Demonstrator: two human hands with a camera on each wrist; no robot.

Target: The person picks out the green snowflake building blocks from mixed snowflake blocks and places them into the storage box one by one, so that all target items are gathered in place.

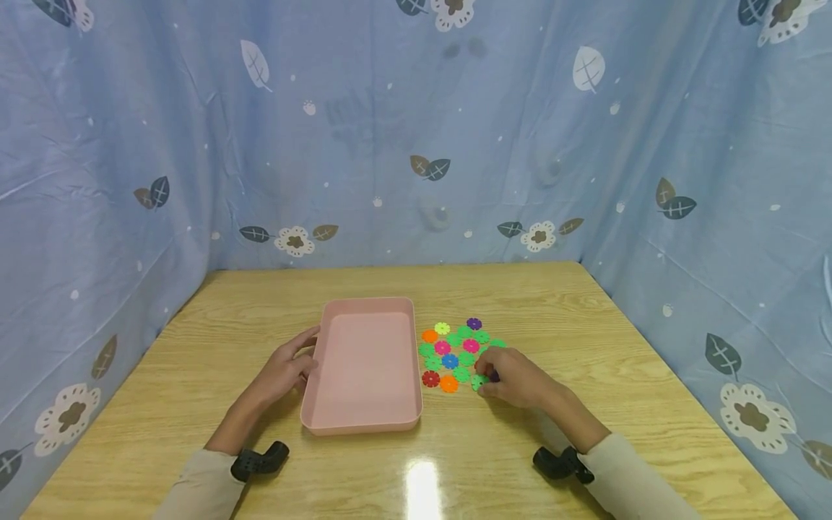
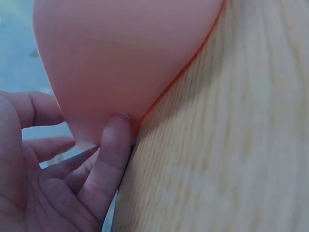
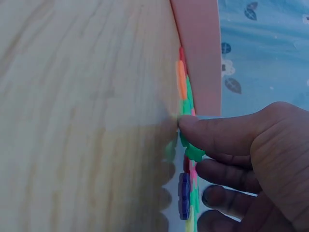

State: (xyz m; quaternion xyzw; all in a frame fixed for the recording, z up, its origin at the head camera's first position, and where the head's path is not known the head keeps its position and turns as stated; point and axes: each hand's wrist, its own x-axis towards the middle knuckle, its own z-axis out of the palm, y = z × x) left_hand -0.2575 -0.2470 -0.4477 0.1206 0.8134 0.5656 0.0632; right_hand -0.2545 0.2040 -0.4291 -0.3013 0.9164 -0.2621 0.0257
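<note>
A shallow pink tray [image 1: 364, 361] lies on the wooden table. My left hand [image 1: 286, 372] is at its left side; in the left wrist view the thumb [image 2: 115, 145] touches the outer wall and the other fingers reach toward the rim. Right of the tray lie several flower-shaped plastic discs, among them a blue disc [image 1: 450, 361], an orange disc [image 1: 448, 383] and a red disc [image 1: 431, 378]. My right hand [image 1: 516, 377] is at their near right edge, thumb and index finger pinching a green disc [image 3: 195, 153]. A dark purple disc [image 3: 184, 195] stands out near the fingertips.
The wooden table [image 1: 617, 375] reaches back to a blue curtain [image 1: 377, 144] with leaf and flower prints, which also hangs at both sides. Each wrist wears a black strap device, the left one [image 1: 260, 461] near the tray's front corner.
</note>
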